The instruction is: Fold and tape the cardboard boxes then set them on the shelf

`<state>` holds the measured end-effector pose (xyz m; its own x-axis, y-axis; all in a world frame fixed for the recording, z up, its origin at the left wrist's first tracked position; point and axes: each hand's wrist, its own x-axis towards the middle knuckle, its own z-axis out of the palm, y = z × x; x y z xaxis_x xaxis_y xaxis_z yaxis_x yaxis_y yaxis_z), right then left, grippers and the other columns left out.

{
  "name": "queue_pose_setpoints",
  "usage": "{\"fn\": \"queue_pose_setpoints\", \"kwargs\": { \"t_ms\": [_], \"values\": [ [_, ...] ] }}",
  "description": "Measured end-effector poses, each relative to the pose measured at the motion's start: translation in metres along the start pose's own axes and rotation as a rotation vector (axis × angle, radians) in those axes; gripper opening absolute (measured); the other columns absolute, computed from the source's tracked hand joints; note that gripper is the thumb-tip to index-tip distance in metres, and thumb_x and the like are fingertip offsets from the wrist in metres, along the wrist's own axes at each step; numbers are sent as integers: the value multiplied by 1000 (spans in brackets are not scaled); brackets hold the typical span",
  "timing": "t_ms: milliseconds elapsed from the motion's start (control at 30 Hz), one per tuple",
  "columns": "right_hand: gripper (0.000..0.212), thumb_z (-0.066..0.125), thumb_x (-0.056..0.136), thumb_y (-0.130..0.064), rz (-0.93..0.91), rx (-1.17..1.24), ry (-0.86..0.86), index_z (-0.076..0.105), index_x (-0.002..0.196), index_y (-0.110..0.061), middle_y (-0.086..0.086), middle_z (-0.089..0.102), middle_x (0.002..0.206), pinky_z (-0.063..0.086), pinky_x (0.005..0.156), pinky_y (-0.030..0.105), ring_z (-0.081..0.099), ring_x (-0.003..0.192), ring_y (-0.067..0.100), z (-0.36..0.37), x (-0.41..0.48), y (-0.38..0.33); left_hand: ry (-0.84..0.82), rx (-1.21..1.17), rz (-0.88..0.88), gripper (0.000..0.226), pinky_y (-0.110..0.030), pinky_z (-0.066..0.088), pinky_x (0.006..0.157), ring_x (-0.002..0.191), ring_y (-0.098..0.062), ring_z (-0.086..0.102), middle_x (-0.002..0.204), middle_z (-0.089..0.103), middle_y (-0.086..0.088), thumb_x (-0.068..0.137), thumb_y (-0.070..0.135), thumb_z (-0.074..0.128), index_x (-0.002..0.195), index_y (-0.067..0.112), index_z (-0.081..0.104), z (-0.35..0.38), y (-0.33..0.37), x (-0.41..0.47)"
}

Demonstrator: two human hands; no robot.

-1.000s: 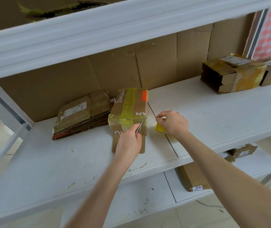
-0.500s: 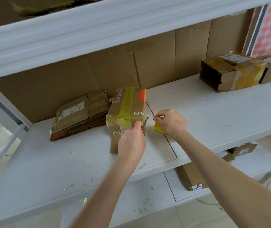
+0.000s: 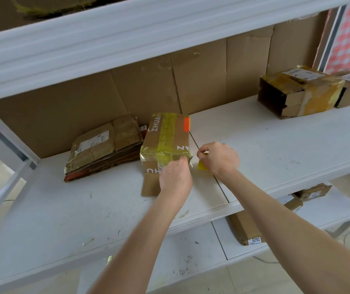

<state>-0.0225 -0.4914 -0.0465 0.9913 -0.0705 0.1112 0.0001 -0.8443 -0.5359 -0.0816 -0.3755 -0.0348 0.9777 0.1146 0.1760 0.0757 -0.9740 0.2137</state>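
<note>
White shelf [image 3: 276,145], cardboard-backed: tape end being seated on the box [image 3: 165,136].
Left hand [image 3: 175,179] has moved onto the near top edge of the box, mid-shelf; the blade shown earlier is hidden, and what its curled fingers hold cannot be told. Right hand [image 3: 220,160] fingers clamp the tape roll [image 3: 202,166] just beside. Strip probably cut.
</note>
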Motion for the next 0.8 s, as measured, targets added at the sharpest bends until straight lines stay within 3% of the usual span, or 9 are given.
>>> {"fn": "queue_pose_setpoints", "kwargs": {
  "t_ms": [167, 267, 433, 533, 633, 700, 800],
  "values": [
    [21, 51, 87, -29, 79, 200, 46, 70, 82, -38, -4, 67, 91, 44, 60, 27, 58, 80, 23, -13, -1, 15, -51, -14, -51, 28, -35, 38, 63, 95, -32, 59, 101, 63, -13, 90, 0, 43, 112, 11, 56, 7, -12, 3],
    [19, 52, 86, -31, 128, 267, 81, 69, 82, -38, -2, 66, 94, 47, 65, 29, 58, 85, 25, -17, -1, 23, -44, -71, 9, 25, -34, 40, 63, 95, -33, 61, 100, 65, -13, 94, 8, 44, 117, 9, 54, 11, -22, -4],
    [12, 57, 86, -36, 128, 425, 114, 66, 79, -38, -5, 65, 92, 48, 71, 30, 58, 89, 22, -11, 0, 11, 125, -339, 90, 19, -35, 49, 67, 87, -23, 65, 89, 71, 0, 95, 25, 49, 112, 20, 58, -3, -27, -18],
    [10, 59, 87, -37, 142, 515, 134, 65, 80, -38, -8, 63, 92, 52, 76, 34, 58, 88, 20, -8, 4, 1, 280, -552, -5, 12, -34, 52, 66, 79, -18, 66, 85, 72, 5, 94, 24, 52, 101, 24, 61, -19, -54, -15],
    [10, 58, 87, -37, 158, 537, 148, 67, 83, -37, -9, 65, 95, 53, 77, 35, 58, 88, 19, -4, 6, -6, 378, -553, -163, 13, -30, 43, 64, 82, -21, 63, 85, 68, 5, 94, 19, 51, 103, 19, 61, -26, -104, 0],
    [13, 59, 86, -38, 148, 542, 141, 71, 87, -34, -9, 66, 96, 52, 78, 35, 59, 90, 19, 0, 6, -9, 366, -492, -289, 17, -30, 38, 68, 89, -26, 58, 91, 64, 0, 95, 16, 49, 107, 15, 61, -21, -142, 9],
    [11, 60, 86, -38, 136, 527, 148, 70, 85, -35, -13, 64, 90, 51, 75, 31, 59, 88, 16, 6, 4, -13, 239, -430, -426, 25, -41, 47, 77, 94, -32, 57, 109, 61, -12, 96, 14, 45, 117, 13, 58, -5, -187, 14]
  ]
}}
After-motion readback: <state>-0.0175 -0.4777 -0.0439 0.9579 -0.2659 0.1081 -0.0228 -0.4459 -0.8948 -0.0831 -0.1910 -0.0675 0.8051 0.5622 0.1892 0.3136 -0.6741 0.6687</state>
